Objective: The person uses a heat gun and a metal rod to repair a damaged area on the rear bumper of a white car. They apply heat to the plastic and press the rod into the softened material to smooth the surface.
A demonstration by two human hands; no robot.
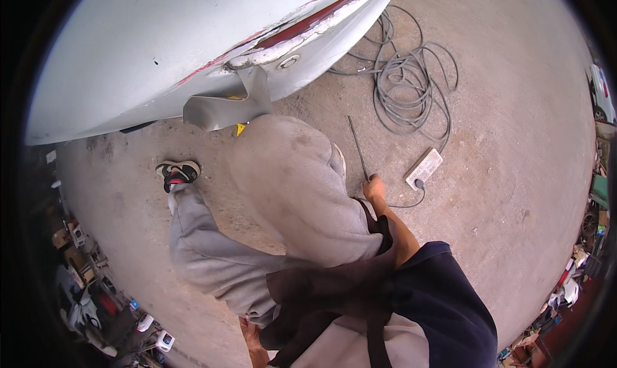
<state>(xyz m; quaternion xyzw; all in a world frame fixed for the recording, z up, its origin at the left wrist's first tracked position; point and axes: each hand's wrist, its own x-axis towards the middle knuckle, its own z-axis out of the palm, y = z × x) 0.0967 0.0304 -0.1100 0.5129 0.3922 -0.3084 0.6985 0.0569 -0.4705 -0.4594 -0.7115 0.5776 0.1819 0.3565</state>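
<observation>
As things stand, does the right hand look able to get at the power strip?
Probably yes: the power strip lies on the ground just right of the right hand, with nothing visibly blocking the way. However, that hand holds a thin dark rod, so its grip may need freeing first.

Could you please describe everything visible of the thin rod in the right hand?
The thin rod looks dark gray, straight and perhaps metallic. The right hand grips its near end, partly hiding it. It slants forward and slightly left, between the bent knee and power strip; floor contact is unclear.
</observation>
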